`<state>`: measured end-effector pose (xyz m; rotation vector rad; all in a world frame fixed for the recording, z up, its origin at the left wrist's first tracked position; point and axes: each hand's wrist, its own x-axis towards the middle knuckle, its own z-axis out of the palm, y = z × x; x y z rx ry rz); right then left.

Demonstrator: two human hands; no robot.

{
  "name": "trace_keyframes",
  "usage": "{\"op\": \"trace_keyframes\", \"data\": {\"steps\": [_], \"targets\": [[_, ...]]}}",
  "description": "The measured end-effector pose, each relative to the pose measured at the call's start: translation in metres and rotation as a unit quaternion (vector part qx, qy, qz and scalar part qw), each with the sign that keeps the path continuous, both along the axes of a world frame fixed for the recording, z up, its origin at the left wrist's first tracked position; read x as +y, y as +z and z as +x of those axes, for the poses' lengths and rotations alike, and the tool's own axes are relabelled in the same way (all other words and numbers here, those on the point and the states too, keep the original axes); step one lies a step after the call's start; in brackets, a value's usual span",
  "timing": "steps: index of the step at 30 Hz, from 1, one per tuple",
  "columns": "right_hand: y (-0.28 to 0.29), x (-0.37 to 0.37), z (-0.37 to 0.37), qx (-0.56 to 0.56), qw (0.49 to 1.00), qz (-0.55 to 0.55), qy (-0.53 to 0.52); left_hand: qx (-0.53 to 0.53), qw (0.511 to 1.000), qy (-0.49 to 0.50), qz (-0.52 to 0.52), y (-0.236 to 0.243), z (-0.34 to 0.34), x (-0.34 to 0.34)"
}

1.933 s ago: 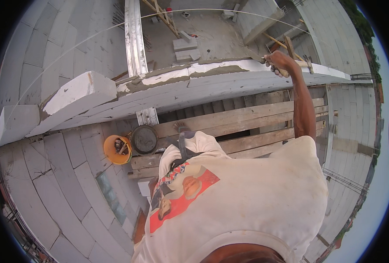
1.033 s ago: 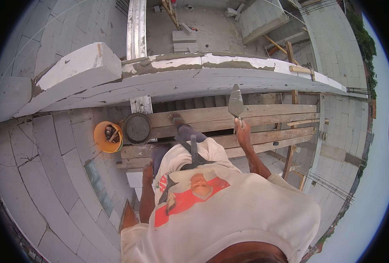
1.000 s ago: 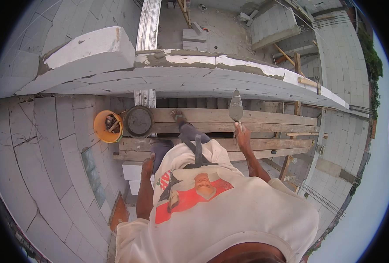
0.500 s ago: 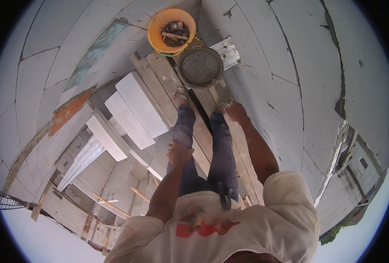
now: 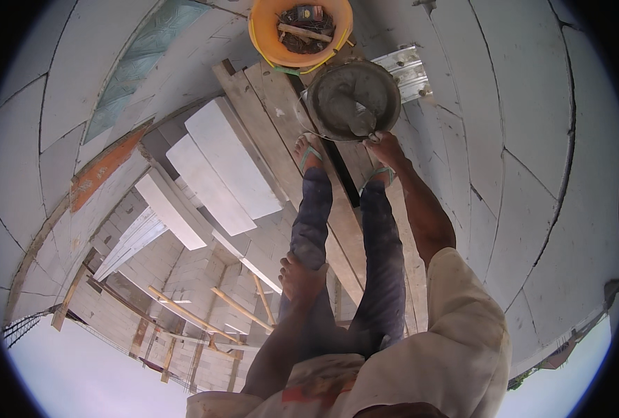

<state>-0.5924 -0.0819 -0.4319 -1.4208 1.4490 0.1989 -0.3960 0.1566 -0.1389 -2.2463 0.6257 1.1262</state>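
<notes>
My right hand (image 5: 384,149) grips a trowel (image 5: 363,124) by its handle end. The trowel's blade, smeared with grey, lies in the wet mortar inside a round dark basin (image 5: 394,108). My left hand (image 5: 302,279) rests on my left leg near the knee, its fingers spread over the dark trousers and holding nothing. The basin stands on wooden planks (image 5: 268,115) just beyond my sandalled feet.
An orange bucket (image 5: 264,42) with debris stands behind the basin, beside a ribbed metal piece (image 5: 410,75). White blocks (image 5: 219,164) are stacked left of the planks. A block wall (image 5: 511,202) rises close on the right. The left side drops to a lower level with wooden poles (image 5: 243,310).
My right hand has moved forward from beside my right foot to the basin, bringing the trowel into the mortar. My left hand stays on my leg. The view has shifted.
</notes>
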Motion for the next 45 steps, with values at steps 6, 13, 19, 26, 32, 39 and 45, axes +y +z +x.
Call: {"op": "trace_keyframes", "data": {"steps": [6, 13, 19, 26, 32, 39, 45], "targets": [[0.123, 0.044, -0.035, -0.104, 0.989, -0.061, -0.085, 0.005, 0.999, -0.045, -0.026, 0.015, 0.011, -0.026], [0.335, 0.100, -0.063, -0.193, 0.937, -0.102, -0.273, 0.209, 0.952, -0.140, -0.172, 0.009, 0.063, -0.046], [0.484, 0.167, -0.112, -0.178, 0.840, -0.205, -0.470, 0.313, 0.896, -0.252, -0.188, 0.074, 0.087, -0.133], [0.529, 0.255, -0.162, -0.149, 0.608, -0.291, -0.724, 0.339, 0.898, -0.227, -0.166, 0.050, 0.113, -0.202], [0.548, 0.295, -0.204, -0.174, 0.444, -0.335, -0.812, 0.402, 0.872, -0.233, -0.154, 0.092, 0.045, -0.218], [0.551, 0.285, -0.231, -0.216, 0.382, -0.398, -0.806, 0.352, 0.861, -0.318, -0.185, 0.150, -0.032, -0.207], [0.552, 0.210, -0.196, -0.392, 0.459, -0.386, -0.698, 0.354, 0.877, -0.249, -0.210, 0.139, -0.011, -0.197]]}}
